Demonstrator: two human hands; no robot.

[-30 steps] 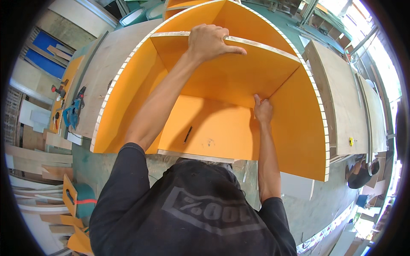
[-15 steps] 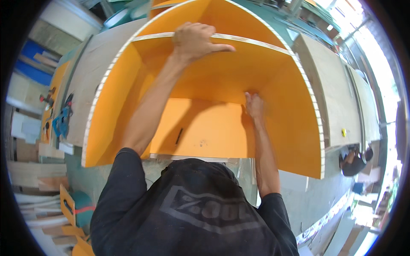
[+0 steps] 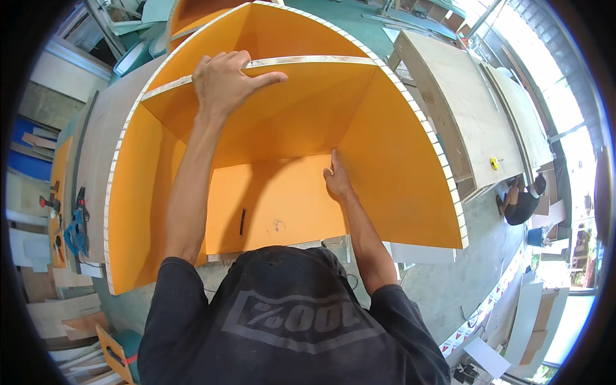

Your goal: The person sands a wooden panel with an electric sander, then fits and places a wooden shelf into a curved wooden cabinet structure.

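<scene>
A large orange cabinet box [image 3: 401, 173] with curved, pale slatted edges stands before me. A divider panel [image 3: 314, 61] with a light raw edge crosses its upper part. My left hand [image 3: 221, 80] is closed over that edge, fingers behind and thumb stretched along the front. Deep inside, my right hand [image 3: 338, 178] reaches to the corner where the right side wall meets the bottom panel [image 3: 295, 205]. Its index finger points up and its thumb stands apart; the other fingers are partly hidden. On the bottom panel lies a thin black pen-like stick [image 3: 242, 221].
Left of the box is a wooden bench [image 3: 122, 122] with a blue tool [image 3: 77, 228] beside it. A plywood cabinet [image 3: 449, 102] stands right, with a yellow tape measure [image 3: 494, 163] on it. Another person [image 3: 523, 204] crouches beyond. Boards [image 3: 70, 314] are stacked lower left.
The box has shifted left in view and appears slightly turned. My left hand keeps hold of the divider edge. My right hand has come lower along the inner corner, its index finger now extended.
</scene>
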